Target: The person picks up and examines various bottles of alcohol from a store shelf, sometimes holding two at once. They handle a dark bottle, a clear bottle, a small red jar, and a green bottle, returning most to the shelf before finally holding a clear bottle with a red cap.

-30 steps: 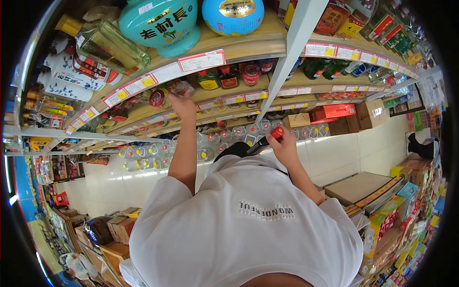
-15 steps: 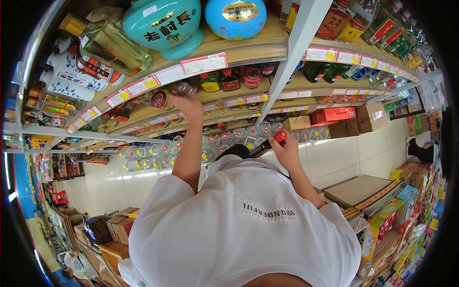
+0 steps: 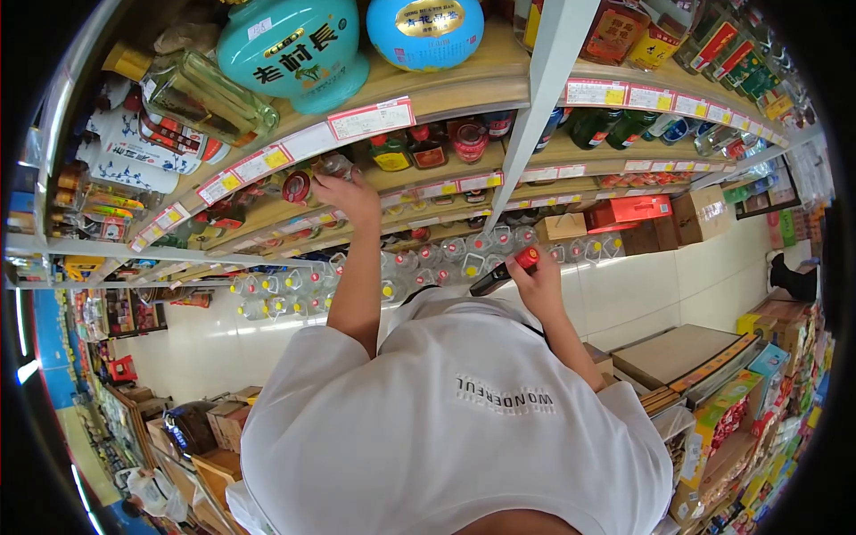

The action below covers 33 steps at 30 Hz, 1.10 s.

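Observation:
My left hand (image 3: 346, 194) is up at the second shelf, its fingers curled at a small clear glass bottle (image 3: 333, 166) and partly covering it. Just left of those fingers is a jar with a round red lid (image 3: 296, 186). Lower down, in front of my shirt, my right hand (image 3: 539, 287) is closed around the upper part of a dark bottle with a red cap (image 3: 490, 281), which is tilted. To the right of my left hand stand a bottle with a yellow label (image 3: 390, 153) and a jar with a red lid (image 3: 470, 141).
On the upper shelf stand a large teal jar (image 3: 294, 53) and a blue jar (image 3: 426, 34). A grey upright post (image 3: 544, 98) divides the shelving. Clear plastic jugs (image 3: 406, 263) line the floor below. Cardboard boxes (image 3: 682, 357) are stacked behind on the right.
My left hand has shifted slightly left and down along the shelf, nearer the red-lidded jar. The dark bottle stays in my right hand. The view has moved a little.

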Tool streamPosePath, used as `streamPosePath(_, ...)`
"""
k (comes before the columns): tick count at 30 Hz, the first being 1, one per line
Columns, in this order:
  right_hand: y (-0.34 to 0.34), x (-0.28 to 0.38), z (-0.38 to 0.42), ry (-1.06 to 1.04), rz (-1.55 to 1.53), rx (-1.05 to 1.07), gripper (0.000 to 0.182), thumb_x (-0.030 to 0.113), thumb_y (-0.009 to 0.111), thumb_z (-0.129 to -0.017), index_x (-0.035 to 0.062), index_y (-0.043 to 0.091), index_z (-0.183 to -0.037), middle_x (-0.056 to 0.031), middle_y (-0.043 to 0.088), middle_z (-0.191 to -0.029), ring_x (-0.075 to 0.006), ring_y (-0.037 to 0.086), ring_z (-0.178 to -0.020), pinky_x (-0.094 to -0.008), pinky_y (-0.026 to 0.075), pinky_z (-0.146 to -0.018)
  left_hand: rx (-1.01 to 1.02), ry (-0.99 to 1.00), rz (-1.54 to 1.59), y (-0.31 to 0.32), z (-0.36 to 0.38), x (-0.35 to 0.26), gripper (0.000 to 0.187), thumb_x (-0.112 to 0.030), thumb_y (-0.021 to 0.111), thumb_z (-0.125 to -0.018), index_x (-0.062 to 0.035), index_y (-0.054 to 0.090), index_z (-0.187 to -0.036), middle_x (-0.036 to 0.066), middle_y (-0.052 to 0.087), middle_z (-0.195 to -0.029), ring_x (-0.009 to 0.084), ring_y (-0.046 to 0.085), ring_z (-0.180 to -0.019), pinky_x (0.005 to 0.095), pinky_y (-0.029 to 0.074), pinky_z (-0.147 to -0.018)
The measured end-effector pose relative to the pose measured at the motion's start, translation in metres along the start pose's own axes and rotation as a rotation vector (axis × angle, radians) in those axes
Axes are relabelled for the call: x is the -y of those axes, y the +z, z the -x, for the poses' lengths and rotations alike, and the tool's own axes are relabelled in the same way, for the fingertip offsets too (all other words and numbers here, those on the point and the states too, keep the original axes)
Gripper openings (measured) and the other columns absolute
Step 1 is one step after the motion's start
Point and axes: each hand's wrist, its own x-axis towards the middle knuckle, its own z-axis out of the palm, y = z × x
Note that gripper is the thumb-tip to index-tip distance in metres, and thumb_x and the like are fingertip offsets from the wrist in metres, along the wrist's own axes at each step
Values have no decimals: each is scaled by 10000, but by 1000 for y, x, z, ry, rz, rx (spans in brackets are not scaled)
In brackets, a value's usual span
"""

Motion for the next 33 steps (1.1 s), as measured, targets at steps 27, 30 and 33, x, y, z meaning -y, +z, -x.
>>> streamPosePath(27,-10,12,1,52,11,-21,238,164,718,-854,-3,580,-755,-58,553,-595,-106,460,-557,-302,407,-532,237,67,461,4,15,-33,613,-127,694,-879,53,362,-1361,264,411,-1308,423,396,-1219,494,314,-1043)
streamPosePath(30,-17,9,4,55,35,-15,254,166,719,-853,-3,567,-740,-49,542,-588,-95,451,-561,-298,405,-531,211,84,411,-7,20,-45,603,-123,694,-879,50,368,-1357,262,404,-1319,419,376,-1240,497,308,-1047)
streamPosePath(33,-20,-1,-1,28,47,-46,266,173,723,-851,-1,559,-735,-47,542,-586,-93,451,-562,-296,405,-531,99,209,337,-11,25,-58,576,-121,692,-882,49,386,-1340,253,417,-1302,385,442,-1176,477,367,-992)
